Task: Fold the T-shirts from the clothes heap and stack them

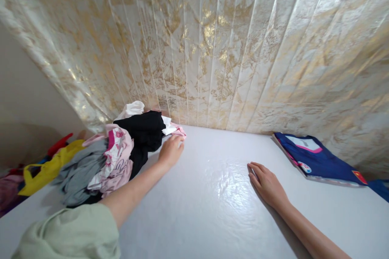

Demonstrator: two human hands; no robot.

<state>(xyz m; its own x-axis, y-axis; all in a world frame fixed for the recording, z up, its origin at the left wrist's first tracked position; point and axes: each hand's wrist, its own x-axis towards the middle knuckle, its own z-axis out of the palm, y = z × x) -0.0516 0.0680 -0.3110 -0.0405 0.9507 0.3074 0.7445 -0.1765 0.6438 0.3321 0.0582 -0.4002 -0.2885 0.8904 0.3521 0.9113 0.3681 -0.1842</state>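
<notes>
One heap of clothes (100, 166) lies on the white table (212, 218), its long axis running from near left to far right, a black garment (146, 129) topping the far end. My left hand (172, 150) is nearer: loosely bent fingers touch a pink-and-white garment (179, 130) at the heap's far right tip; whether they pinch it I cannot tell. Well right of the heap, my right hand (266, 184) rests open, palm down. Farther right lies a folded navy shirt (319, 158).

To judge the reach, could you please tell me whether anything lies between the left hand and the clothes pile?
Nothing visible does: the left hand has its fingertips on the clothes pile, at its pink edge.
</notes>
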